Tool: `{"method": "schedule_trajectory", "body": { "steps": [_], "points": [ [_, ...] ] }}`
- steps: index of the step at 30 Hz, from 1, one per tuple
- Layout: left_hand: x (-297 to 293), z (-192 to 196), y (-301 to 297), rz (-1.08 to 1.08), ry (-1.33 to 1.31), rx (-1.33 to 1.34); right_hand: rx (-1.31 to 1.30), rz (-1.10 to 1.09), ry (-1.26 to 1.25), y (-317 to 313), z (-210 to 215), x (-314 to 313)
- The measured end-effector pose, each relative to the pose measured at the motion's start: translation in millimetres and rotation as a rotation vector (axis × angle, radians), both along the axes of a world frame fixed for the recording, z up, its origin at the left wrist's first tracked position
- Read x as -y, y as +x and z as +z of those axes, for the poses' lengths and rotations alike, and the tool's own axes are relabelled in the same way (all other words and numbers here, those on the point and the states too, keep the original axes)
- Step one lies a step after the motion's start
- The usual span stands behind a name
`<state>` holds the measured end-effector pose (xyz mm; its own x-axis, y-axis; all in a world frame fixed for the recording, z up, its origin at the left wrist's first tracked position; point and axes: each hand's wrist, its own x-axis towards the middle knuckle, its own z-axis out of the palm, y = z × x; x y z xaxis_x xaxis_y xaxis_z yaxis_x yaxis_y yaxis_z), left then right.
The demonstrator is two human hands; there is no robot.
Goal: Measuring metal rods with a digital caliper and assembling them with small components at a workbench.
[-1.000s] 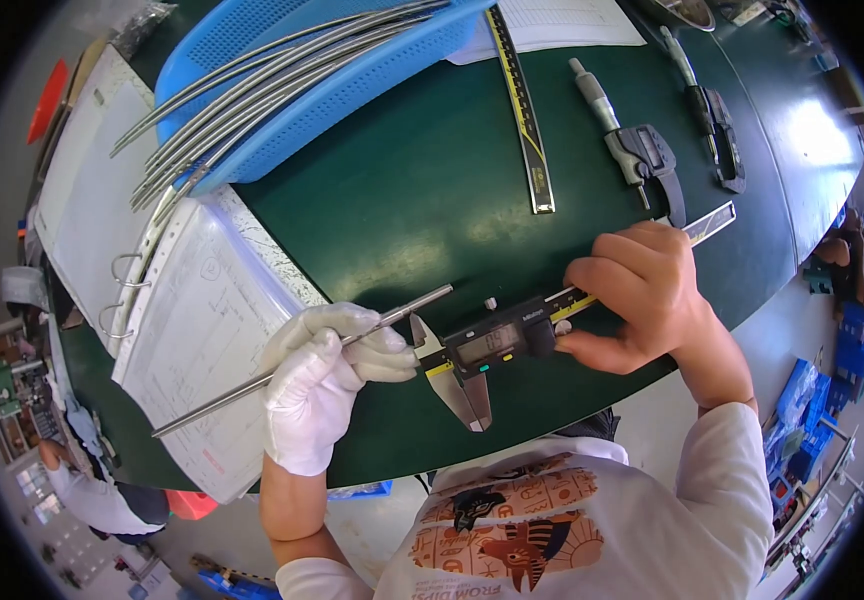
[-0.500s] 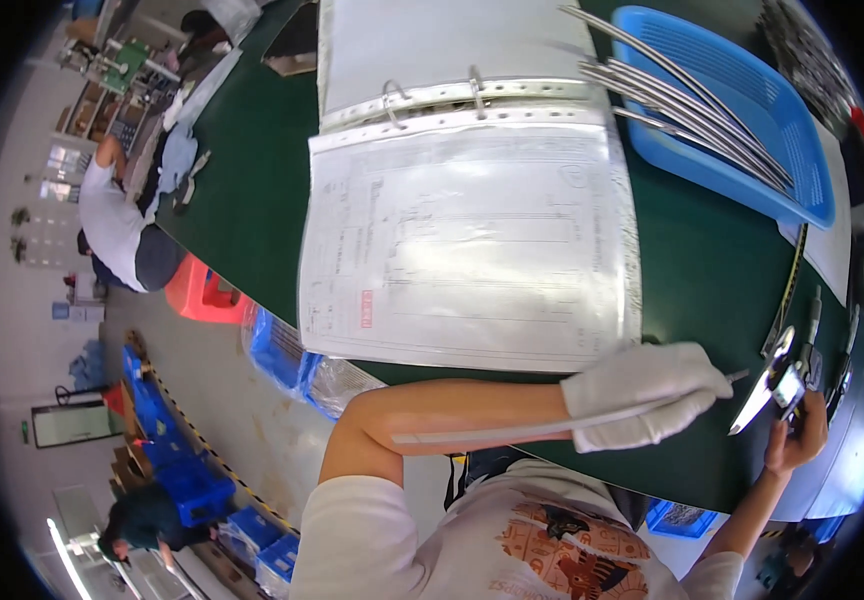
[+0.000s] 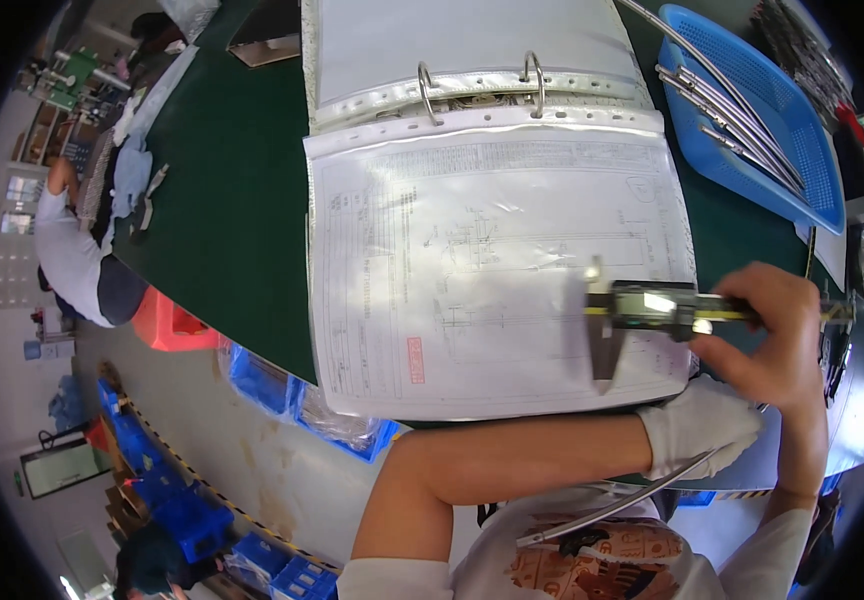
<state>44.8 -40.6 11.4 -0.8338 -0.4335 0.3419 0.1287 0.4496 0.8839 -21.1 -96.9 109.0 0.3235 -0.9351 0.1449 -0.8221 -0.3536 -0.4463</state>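
In bent fingers, my bare right hand (image 3: 784, 335) grips the digital caliper (image 3: 652, 306), whose jaws lie over the right side of the open ring binder (image 3: 377, 270). My gloved left hand (image 3: 704, 425), at the binder's lower right corner, has fingers curled closed around a thin metal rod (image 3: 614, 507).

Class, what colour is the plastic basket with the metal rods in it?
The plastic basket is light blue; it shows best in the head view.
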Motion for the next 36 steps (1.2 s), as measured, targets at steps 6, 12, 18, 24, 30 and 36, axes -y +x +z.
{"method": "schedule_trajectory", "body": {
  "steps": [6,12,18,24,30,36],
  "points": [
    [-5.6,3.8,9.7,0.116,-0.228,0.162,-0.083,0.169,-0.033,50.8,-8.4,33.9],
    [0.5,-2.7,13.9,0.088,-0.201,0.087,-0.102,0.223,0.001,64.3,-10.5,43.9],
    [-5.7,-8.7,6.2,0.093,-0.205,0.054,-0.138,0.245,0.070,64.9,-10.1,43.5],
    [-5.0,-13.6,8.8,0.083,-0.207,0.047,-0.142,0.261,0.111,61.9,-16.3,42.7],
    [-10.1,-11.9,1.1,0.067,-0.195,0.048,-0.136,0.238,0.112,60.6,-17.0,40.6],
    [-3.4,-5.5,-0.8,0.090,-0.140,-0.008,-0.019,0.174,-0.043,39.0,-1.6,31.3]
  ]
}}
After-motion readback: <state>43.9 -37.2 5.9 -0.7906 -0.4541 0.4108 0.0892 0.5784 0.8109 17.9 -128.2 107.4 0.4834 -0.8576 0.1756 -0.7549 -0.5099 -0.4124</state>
